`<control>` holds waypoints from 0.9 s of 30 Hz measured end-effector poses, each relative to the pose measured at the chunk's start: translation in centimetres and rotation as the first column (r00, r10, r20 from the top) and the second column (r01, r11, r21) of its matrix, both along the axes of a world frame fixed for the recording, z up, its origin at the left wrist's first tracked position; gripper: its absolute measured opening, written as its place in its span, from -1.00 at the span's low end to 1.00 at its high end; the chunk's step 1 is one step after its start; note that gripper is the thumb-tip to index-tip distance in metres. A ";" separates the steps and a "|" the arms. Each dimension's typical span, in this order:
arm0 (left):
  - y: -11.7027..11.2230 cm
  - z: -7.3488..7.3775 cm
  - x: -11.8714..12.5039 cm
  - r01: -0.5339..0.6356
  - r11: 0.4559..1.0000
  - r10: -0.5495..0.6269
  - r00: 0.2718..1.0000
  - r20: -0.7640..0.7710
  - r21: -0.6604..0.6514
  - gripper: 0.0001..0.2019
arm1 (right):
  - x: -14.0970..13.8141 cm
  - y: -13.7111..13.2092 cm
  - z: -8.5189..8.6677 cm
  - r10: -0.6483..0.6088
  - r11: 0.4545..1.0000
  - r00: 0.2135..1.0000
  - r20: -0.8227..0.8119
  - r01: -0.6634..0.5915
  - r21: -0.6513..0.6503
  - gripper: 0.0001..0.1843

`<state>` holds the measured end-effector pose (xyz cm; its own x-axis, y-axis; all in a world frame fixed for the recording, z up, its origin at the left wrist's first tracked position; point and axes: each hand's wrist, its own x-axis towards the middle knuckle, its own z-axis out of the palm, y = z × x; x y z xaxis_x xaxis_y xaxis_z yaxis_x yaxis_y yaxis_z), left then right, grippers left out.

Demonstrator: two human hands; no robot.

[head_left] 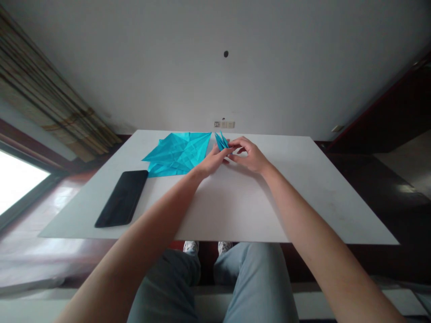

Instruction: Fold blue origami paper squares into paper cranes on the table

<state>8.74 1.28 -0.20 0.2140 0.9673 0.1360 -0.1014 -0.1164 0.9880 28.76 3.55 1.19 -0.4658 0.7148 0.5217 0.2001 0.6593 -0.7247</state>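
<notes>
White desk (232, 215): creased turquoise sheet (180, 152) by its far edge. Left hand (213, 161) and right hand (252, 154) clamp their grip on folded turquoise paper (221, 141).

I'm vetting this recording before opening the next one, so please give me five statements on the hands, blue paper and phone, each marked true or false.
1. The left hand and right hand are both at a small folded paper. True.
2. A creased blue sheet lies on the white table. True.
3. That sheet is right of both hands. False: it is left.
4. The phone lies nearer the person than the sheet. True.
5. The phone shows a lit screen. False: its upper face is dark.
</notes>
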 end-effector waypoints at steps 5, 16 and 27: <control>-0.2 0.1 0.0 -0.034 0.999 0.034 0.999 0.001 0.002 -0.50 | -0.1 0.3 -0.3 -0.029 0.999 1.000 0.003 0.029 -0.024 -0.60; 0.2 0.0 -0.3 -0.021 1.000 0.021 1.000 -0.009 0.007 -0.51 | 0.3 1.4 -1.1 0.017 0.949 0.996 -0.089 -0.044 -0.312 -0.42; 0.4 0.2 -0.1 -0.238 0.971 0.235 0.964 0.123 0.011 -0.33 | 0.0 1.5 -1.0 -0.072 0.943 0.979 -0.190 0.005 -0.333 -0.47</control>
<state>8.65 1.73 -0.04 -0.0401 0.9844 0.1716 -0.1859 -0.1761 0.9667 28.81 5.00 0.18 -0.3465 0.8772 0.3324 0.0518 0.3717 -0.9269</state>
